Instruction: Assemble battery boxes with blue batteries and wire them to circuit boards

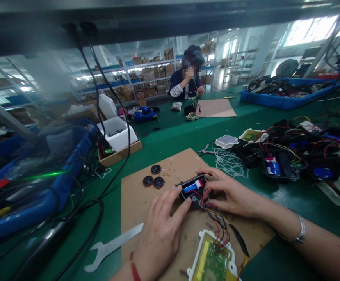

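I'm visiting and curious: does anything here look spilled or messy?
Yes: brown crumbs lie scattered on the board beside three round black parts, like spilled debris. Beyond the board, white cord lies in a tangle.

Bright window [313, 33], metal shelving [125, 65] (rather full)

A thin red band [134, 266] circles the left wrist [146, 258]; a shiny silver bangle [301, 230], the right forearm [319, 244].
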{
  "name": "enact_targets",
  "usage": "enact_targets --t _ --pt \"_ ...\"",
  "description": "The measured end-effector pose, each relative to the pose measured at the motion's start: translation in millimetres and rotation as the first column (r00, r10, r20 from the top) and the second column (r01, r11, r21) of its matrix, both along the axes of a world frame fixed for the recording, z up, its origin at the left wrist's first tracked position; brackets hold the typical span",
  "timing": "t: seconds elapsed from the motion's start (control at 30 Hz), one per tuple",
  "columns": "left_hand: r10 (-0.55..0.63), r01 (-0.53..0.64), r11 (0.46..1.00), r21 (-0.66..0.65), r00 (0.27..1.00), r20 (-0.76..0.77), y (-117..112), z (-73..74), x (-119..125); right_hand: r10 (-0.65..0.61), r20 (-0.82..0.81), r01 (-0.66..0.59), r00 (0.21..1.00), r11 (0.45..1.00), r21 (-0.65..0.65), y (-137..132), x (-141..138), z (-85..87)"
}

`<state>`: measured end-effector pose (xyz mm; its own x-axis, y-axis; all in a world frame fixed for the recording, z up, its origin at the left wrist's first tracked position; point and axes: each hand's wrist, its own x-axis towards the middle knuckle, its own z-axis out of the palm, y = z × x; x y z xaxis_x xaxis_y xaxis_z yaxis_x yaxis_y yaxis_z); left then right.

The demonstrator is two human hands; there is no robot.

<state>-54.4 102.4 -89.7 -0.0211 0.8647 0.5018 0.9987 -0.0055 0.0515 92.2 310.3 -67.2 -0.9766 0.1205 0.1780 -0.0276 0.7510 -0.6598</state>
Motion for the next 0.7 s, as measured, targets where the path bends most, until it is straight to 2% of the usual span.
enact_targets --t 0.47,0.7 --pt "-0.001 0.002 0.999 0.033 0.999 -0.033 -0.2 -4.1 -1.4 0.032 -0.036 -0.034 0.999 0.997 -0.075 4.0 -1.7 -8.6" --pt "0.001 0.000 0.999 0.033 1.000 -0.005 -1.0 -0.4 0.0 0.037 -0.045 -0.040 0.998 0.997 -0.070 1.7 0.2 -2.6"
